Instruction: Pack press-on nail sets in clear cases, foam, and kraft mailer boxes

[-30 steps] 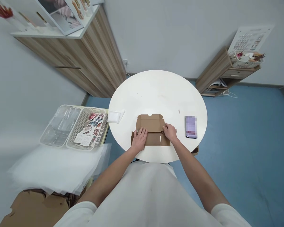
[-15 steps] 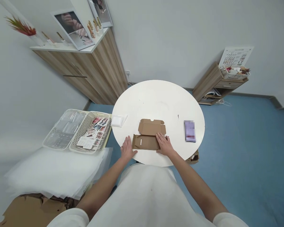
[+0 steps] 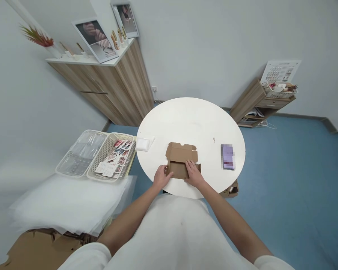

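Note:
A brown cardboard box (image 3: 181,153) lies on the white round table (image 3: 191,116), its notched lid folded back away from me. My left hand (image 3: 162,177) grips the box's left end, fingers behind the end wall and thumb in front. Over the right part of the box rests my right hand (image 3: 193,174), its fingers lying flat across the inside and long edge. A flap stands out at the right end, past my right fingers. The inside that shows is bare cardboard.
White packets (image 3: 143,144) lie at the table's left edge; a blurred purple item (image 3: 228,156) lies right. Left of the table are a basket of printed cards (image 3: 112,165), a basket of clear packs (image 3: 79,157) and white sheets (image 3: 73,202). A cabinet (image 3: 101,86) stands behind.
My left hand has moved right from beside the box and closed on its left end, which is now folded up. My right hand stays on the right part.

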`<move>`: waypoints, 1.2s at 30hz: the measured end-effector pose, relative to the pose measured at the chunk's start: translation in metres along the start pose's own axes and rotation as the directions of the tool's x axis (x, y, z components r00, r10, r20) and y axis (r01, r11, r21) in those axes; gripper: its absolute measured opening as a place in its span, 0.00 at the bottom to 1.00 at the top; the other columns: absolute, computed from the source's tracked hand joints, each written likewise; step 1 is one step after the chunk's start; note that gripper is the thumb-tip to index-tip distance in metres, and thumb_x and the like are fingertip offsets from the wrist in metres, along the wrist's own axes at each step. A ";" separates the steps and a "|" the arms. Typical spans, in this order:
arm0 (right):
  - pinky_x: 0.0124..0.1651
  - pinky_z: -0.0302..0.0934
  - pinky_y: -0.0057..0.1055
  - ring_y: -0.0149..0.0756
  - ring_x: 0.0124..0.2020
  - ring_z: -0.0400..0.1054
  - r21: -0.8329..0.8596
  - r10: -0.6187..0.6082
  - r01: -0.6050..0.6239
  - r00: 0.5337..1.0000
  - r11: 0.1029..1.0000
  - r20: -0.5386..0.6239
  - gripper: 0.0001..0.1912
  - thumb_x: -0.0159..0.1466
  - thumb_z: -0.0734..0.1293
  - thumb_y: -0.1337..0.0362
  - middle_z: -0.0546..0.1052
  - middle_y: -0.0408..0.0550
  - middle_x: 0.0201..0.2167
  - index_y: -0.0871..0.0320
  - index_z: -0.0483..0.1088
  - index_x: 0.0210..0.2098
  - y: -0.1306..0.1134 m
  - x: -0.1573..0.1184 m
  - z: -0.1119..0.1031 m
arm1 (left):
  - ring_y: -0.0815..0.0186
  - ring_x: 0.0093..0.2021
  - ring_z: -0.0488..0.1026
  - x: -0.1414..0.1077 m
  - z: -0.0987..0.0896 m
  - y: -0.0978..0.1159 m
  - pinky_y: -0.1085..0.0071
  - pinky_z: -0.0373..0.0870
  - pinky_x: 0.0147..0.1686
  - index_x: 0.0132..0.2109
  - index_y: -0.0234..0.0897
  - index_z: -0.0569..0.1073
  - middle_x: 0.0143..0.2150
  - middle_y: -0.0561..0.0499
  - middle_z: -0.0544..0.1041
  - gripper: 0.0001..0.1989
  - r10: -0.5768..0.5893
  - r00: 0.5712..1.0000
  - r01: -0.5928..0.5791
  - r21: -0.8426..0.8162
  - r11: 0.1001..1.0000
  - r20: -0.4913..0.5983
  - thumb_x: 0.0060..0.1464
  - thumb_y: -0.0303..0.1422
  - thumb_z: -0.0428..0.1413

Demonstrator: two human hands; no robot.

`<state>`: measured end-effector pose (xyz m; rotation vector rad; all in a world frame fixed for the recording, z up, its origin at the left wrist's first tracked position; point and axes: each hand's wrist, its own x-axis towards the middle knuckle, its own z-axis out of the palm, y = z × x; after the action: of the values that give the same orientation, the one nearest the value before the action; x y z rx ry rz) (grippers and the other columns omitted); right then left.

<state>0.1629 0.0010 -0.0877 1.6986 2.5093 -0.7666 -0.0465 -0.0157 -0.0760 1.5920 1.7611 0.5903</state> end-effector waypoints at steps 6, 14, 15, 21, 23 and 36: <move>0.60 0.38 0.44 0.47 0.63 0.25 -0.023 0.011 -0.010 1.000 1.000 0.029 0.58 0.44 0.70 0.58 0.36 0.56 0.63 0.62 0.28 0.61 -0.002 -0.001 -0.001 | 0.65 0.39 0.69 -0.001 0.000 0.001 0.69 0.66 0.36 0.48 0.35 0.62 0.46 0.44 0.68 0.20 -0.046 0.998 0.047 -0.042 0.998 0.044 0.51 0.41 0.49; 0.60 0.36 0.43 0.49 0.63 0.22 -0.086 -0.016 0.025 0.994 0.996 0.110 0.62 0.42 0.70 0.52 0.32 0.56 0.64 0.61 0.26 0.61 -0.007 -0.001 -0.007 | 0.66 0.35 0.70 0.019 0.004 0.002 0.71 0.63 0.33 0.44 0.35 0.63 0.38 0.47 0.71 0.14 -0.177 0.980 0.176 0.021 0.984 0.087 0.50 0.35 0.51; 0.60 0.36 0.43 0.49 0.63 0.22 -0.089 -0.015 0.026 0.993 0.996 0.113 0.62 0.41 0.70 0.52 0.31 0.56 0.64 0.61 0.27 0.61 -0.007 -0.001 -0.008 | 0.65 0.36 0.70 0.020 0.005 0.001 0.72 0.63 0.33 0.43 0.35 0.63 0.37 0.48 0.72 0.13 -0.183 0.979 0.181 0.031 0.983 0.095 0.50 0.34 0.51; 0.60 0.35 0.42 0.49 0.63 0.22 -0.097 -0.023 0.036 0.991 0.995 0.131 0.63 0.40 0.71 0.51 0.32 0.56 0.64 0.61 0.28 0.62 -0.006 -0.002 -0.010 | 0.65 0.36 0.70 0.028 0.002 -0.002 0.72 0.62 0.32 0.40 0.36 0.63 0.34 0.49 0.72 0.12 -0.207 0.968 0.201 0.054 0.978 0.141 0.49 0.37 0.51; 0.60 0.35 0.42 0.50 0.63 0.22 -0.110 -0.026 0.040 0.991 0.993 0.130 0.63 0.40 0.71 0.50 0.31 0.57 0.63 0.61 0.29 0.62 -0.006 -0.001 -0.009 | 0.64 0.36 0.70 0.031 0.002 -0.002 0.72 0.62 0.31 0.38 0.37 0.62 0.33 0.49 0.71 0.11 -0.239 0.956 0.234 0.049 0.971 0.170 0.49 0.38 0.50; 0.60 0.34 0.44 0.52 0.62 0.20 -0.165 -0.024 0.050 0.988 0.985 0.156 0.63 0.39 0.72 0.50 0.28 0.57 0.63 0.60 0.30 0.62 -0.005 -0.002 -0.007 | 0.62 0.35 0.69 0.048 -0.001 -0.005 0.71 0.61 0.30 0.33 0.38 0.58 0.36 0.47 0.71 0.08 -0.286 0.921 0.281 0.055 0.958 0.266 0.47 0.34 0.51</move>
<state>0.1610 0.0006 -0.0795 1.4842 2.4311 -0.6390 -0.0515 0.0306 -0.0881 1.3214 1.7443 0.2065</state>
